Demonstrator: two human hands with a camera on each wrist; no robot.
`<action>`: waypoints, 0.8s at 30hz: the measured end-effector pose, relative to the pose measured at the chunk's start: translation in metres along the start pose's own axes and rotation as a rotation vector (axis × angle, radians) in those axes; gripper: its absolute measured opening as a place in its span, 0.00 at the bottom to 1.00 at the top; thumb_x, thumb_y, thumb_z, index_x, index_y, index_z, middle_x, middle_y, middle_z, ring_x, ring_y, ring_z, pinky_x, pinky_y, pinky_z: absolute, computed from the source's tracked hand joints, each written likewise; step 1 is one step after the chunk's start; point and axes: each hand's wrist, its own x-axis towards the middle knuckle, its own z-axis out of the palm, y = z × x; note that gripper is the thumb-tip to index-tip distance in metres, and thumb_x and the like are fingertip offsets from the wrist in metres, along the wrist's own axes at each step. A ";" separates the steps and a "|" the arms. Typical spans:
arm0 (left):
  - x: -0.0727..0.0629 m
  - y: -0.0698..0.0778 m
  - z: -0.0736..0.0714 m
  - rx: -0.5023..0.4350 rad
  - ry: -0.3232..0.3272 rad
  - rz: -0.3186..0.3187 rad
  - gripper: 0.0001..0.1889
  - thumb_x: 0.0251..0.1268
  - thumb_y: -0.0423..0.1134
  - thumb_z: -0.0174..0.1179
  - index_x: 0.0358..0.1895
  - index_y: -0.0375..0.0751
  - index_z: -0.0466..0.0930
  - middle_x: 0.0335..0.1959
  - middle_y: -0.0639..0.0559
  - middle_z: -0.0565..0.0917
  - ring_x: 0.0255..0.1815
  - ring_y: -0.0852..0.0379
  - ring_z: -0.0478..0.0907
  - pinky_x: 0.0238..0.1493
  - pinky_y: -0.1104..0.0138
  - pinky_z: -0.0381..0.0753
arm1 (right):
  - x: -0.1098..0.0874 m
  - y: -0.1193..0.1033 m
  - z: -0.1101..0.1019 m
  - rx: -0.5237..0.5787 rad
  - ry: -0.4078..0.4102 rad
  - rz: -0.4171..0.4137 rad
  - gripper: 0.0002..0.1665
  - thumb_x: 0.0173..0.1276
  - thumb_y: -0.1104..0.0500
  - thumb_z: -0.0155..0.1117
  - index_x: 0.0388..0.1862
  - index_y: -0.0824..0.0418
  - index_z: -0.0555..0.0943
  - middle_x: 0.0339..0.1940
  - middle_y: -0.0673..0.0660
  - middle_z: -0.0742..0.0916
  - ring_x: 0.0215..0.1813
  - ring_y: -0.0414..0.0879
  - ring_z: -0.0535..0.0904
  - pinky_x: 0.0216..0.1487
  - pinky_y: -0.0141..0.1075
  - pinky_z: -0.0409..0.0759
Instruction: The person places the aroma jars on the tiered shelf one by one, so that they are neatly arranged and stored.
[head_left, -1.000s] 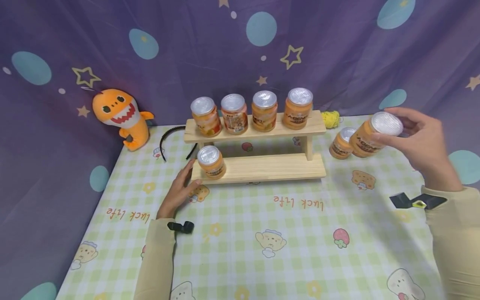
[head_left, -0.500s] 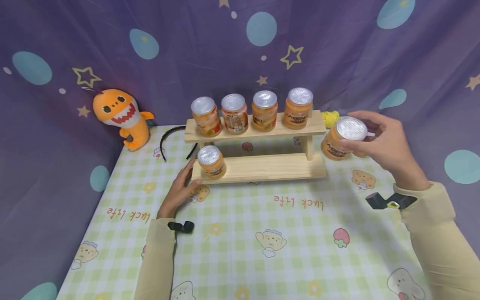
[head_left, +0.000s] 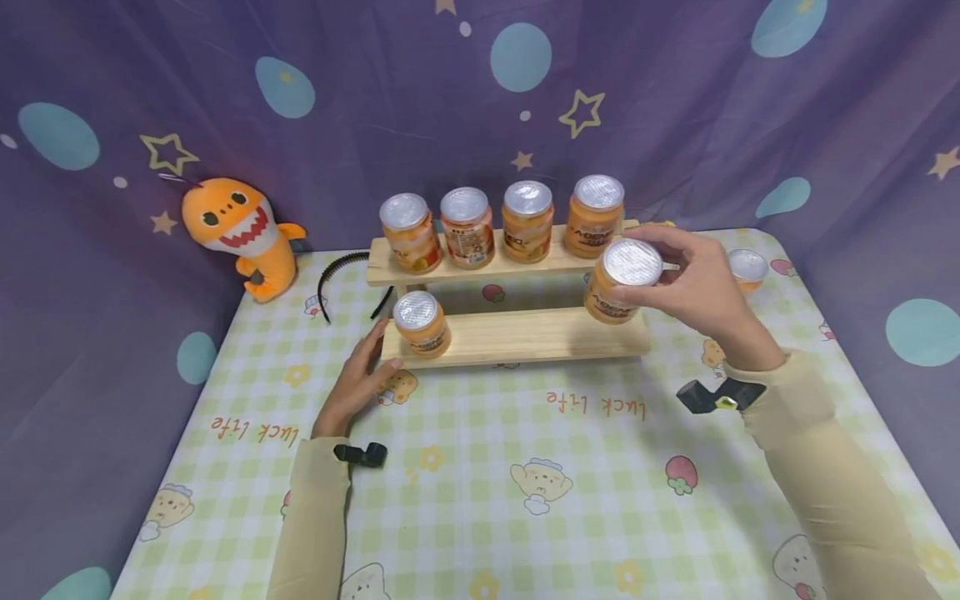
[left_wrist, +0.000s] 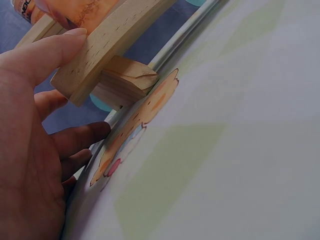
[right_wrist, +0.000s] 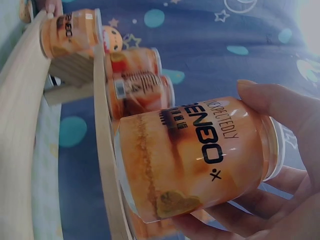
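Note:
A two-tier wooden shelf (head_left: pixel 525 335) stands on the table. My left hand (head_left: pixel 354 385) grips the left end of its lower board (left_wrist: pixel 95 60), thumb on the board and index finger at its end. In my right hand (head_left: pixel 697 283) I hold an orange-labelled jar (head_left: pixel 609 298) with a silvery lid, slightly tilted, over the right part of the lower board. Thumb and fingers go round it near the lid, as the right wrist view shows. A similar jar (head_left: pixel 423 333) sits at the lower board's left end. Several more jars (head_left: pixel 468 233) line the upper board.
Another jar (head_left: pixel 748 268) stands on the table at the right, partly behind my right hand. An orange shark plush (head_left: pixel 251 233) and a black headband (head_left: pixel 339 265) lie at the back left. Behind the table hangs a purple patterned curtain (head_left: pixel 420 100).
My right hand has carried the jar left, from beside the table jar to over the lower board's right end. The left hand keeps its place on the shelf.

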 end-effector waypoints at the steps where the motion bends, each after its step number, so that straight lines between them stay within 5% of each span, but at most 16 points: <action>1: 0.000 0.000 0.000 0.001 -0.001 -0.004 0.43 0.72 0.46 0.60 0.83 0.53 0.44 0.83 0.41 0.50 0.83 0.37 0.50 0.80 0.40 0.45 | 0.001 -0.001 0.004 -0.003 -0.014 0.000 0.36 0.46 0.68 0.83 0.57 0.61 0.83 0.52 0.43 0.86 0.43 0.32 0.84 0.39 0.23 0.83; 8: 0.001 -0.002 0.000 0.001 0.002 0.008 0.42 0.73 0.44 0.59 0.83 0.54 0.45 0.83 0.41 0.51 0.83 0.38 0.51 0.81 0.41 0.45 | 0.007 -0.002 0.034 -0.022 -0.101 -0.009 0.37 0.48 0.63 0.83 0.60 0.62 0.82 0.56 0.59 0.85 0.46 0.33 0.83 0.44 0.24 0.82; 15: -0.001 0.007 0.000 0.002 -0.007 0.011 0.42 0.73 0.42 0.59 0.83 0.50 0.45 0.83 0.40 0.50 0.83 0.37 0.50 0.81 0.42 0.45 | 0.014 0.006 0.057 -0.003 -0.148 -0.020 0.38 0.47 0.64 0.84 0.60 0.64 0.81 0.54 0.62 0.86 0.45 0.34 0.83 0.44 0.23 0.80; 24: 0.000 0.000 0.000 -0.012 -0.005 0.019 0.43 0.72 0.40 0.60 0.83 0.51 0.44 0.83 0.39 0.49 0.82 0.36 0.51 0.81 0.40 0.46 | 0.021 0.013 0.084 0.013 -0.181 -0.014 0.37 0.48 0.60 0.84 0.59 0.60 0.82 0.55 0.59 0.87 0.53 0.50 0.85 0.50 0.31 0.82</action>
